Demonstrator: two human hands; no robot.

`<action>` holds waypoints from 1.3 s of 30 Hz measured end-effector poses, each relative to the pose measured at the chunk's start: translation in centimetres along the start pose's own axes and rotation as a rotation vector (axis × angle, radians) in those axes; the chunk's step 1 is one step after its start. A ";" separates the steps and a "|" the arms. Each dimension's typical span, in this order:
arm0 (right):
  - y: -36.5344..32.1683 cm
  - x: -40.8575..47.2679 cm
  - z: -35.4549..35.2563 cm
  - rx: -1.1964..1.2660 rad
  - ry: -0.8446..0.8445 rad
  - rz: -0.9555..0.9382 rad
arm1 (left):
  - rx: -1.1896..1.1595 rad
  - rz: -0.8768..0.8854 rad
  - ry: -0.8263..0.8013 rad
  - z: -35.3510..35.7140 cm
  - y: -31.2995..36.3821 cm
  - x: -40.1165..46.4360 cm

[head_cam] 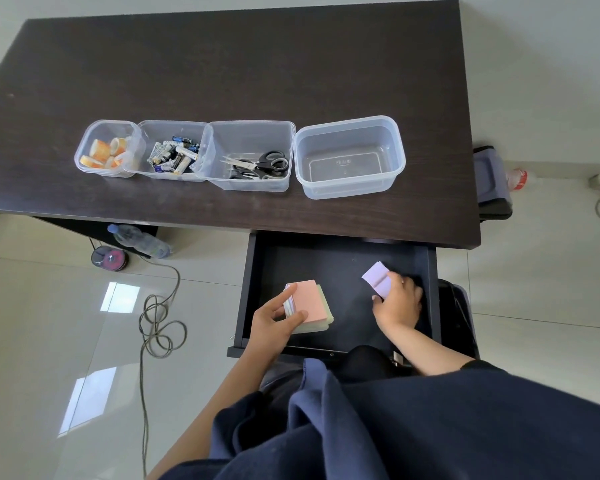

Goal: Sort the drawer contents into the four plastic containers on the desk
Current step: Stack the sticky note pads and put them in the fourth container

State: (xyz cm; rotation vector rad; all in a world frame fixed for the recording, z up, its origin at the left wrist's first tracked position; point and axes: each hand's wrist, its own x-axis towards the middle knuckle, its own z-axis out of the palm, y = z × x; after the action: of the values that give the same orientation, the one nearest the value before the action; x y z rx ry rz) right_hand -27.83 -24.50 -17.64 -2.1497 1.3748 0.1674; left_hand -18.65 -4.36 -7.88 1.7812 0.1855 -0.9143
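I am viewing the open drawer (336, 261) from above, taking it as the landmark for all positions. Inside it, toward its left front, my left hand (274, 323) is gripping a stack of sticky-note pads (314, 306), pink on top with pale yellow-green beneath; the thumb is lying along the stack's near edge and the index finger is reaching over its left edge, where a few thin pads are standing on end. Toward the drawer's right side, my right hand (400, 303) is pinching a lilac pad (378, 278), tilted, with its far corner pointing away from me; the fingers are curling around its near end. I cannot tell whether this pad is touching the drawer floor.

Beyond the drawer, on the dark counter (222, 64), four clear plastic containers are standing in a row. The one directly behind the drawer is the empty container (392, 133). To its left, in order, are the scissors container (288, 133), the battery container (146, 133), and the tape-roll container (84, 147); these three are touching side to side.
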 end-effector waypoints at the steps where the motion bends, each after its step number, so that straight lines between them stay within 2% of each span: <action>1: -0.1 0.0 0.1 -0.021 0.003 0.001 | 0.004 -0.004 -0.003 -0.1 0.0 -0.1; 8: -0.1 1.2 -0.5 -0.106 -0.102 -0.064 | 0.046 -0.012 -0.002 -0.4 -0.3 -0.2; 13: -0.1 0.5 -0.5 -0.146 -0.016 -0.124 | 0.098 0.014 -0.022 -0.1 0.0 -0.1; 17: -0.8 -0.1 -0.5 0.069 -0.043 -0.111 | 0.116 0.028 -0.034 -0.1 0.1 0.0; 20: -1.3 -0.6 -0.9 0.234 -0.011 -0.198 | 0.114 0.024 -0.038 -0.1 -0.1 0.0; 25: -2.8 -1.3 -1.8 0.313 0.006 -0.287 | 0.087 0.021 -0.042 -0.2 -0.2 0.0; 28: -3.7 -1.7 -2.0 0.378 -0.031 -0.269 | 0.077 0.027 -0.047 -0.3 -0.3 0.1; 33: -5.1 -2.3 -2.5 0.598 -0.099 -0.127 | 0.065 0.027 -0.041 -0.5 -0.4 0.2; 39: -6.1 -3.4 -3.6 0.698 -0.224 -0.171 | 0.041 0.035 -0.045 -0.6 -0.6 0.2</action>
State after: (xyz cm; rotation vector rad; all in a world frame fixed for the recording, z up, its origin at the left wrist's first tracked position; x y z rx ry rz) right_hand -24.82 -21.81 -10.87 -1.5898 0.9290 -0.1228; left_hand -18.53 -3.62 -8.36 1.7946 0.1072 -0.9383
